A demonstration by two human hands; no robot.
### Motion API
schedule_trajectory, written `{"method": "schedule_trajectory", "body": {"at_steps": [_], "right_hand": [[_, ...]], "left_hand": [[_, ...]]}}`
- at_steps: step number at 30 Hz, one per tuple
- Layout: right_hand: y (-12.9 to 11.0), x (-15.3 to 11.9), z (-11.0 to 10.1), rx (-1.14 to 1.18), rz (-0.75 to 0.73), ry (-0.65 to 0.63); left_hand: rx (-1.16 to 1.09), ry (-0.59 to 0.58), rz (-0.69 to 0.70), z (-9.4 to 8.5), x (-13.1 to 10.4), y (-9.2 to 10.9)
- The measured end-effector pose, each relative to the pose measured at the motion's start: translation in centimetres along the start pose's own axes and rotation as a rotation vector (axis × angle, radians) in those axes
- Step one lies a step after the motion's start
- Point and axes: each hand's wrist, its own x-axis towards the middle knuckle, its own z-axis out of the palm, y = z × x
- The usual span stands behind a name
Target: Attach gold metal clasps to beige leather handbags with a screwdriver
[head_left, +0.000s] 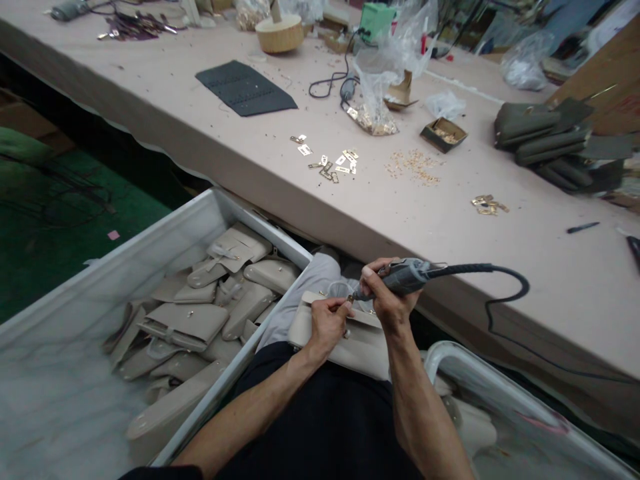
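Note:
A beige handbag [360, 343] lies across my lap. My right hand [390, 293] grips a grey electric screwdriver [407, 277], its tip pointing left to a small metal piece at the bag's flap. My left hand [329, 323] has its fingers pinched around that small metal fitting [349, 299], right at the screwdriver's tip. The fitting is too small and partly covered to make out fully. A black cord [465, 269] runs from the screwdriver's back end toward the table.
Left of me stands a white bin [115, 267] with several beige handbags [187, 323]; another white bin [440, 350] is at my right. On the table [250, 160] lie metal plates [345, 160], scattered screws [413, 165], a small box [444, 135] and dark bags [550, 143].

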Motion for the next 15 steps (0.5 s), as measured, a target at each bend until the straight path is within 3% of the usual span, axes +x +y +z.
{"method": "schedule_trajectory", "body": {"at_steps": [6,15], "right_hand": [[0.67,0.34,0.27,-0.038,0.031,-0.133],[0.94,0.10,0.48,-0.022,0.029,-0.193]], "left_hand": [[-0.040,0.012,-0.011,0.10,0.21,-0.46],[-0.017,-0.016,0.037,-0.43,0.42,-0.81]]}}
